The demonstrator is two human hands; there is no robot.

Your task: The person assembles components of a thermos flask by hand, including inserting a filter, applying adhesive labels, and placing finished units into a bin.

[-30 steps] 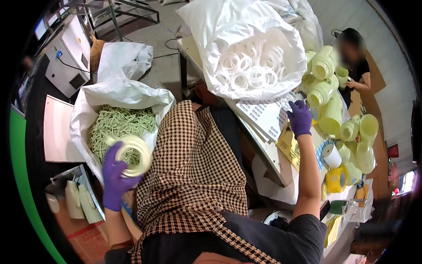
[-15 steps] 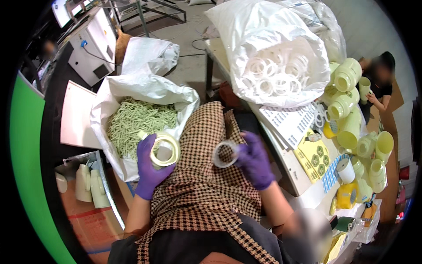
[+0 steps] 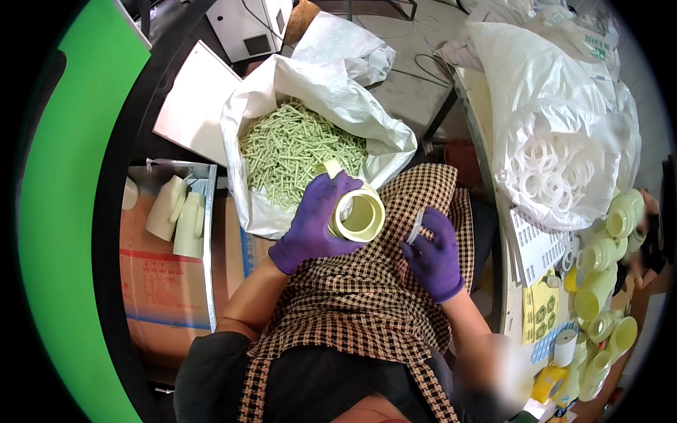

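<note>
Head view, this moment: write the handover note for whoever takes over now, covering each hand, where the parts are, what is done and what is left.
Left hand, purple-gloved, grips a pale green lid, open side up, over the lap.
Right hand, also gloved, pinches a thin clear ring just beside the lid, apart from it.
Sack of green sticks lies open ahead on the left; bag of white rings on the table to the right; pale green bottles stand at the table's right end.
Done: lid and ring picked up.
Left: ring is not yet in the lid.

Left hand [image 3: 314, 225] gripping pale green lid [image 3: 358, 215], right hand [image 3: 434, 254] pinching white ring [image 3: 416, 227] just beside it, over checked apron [image 3: 367, 303]
</note>
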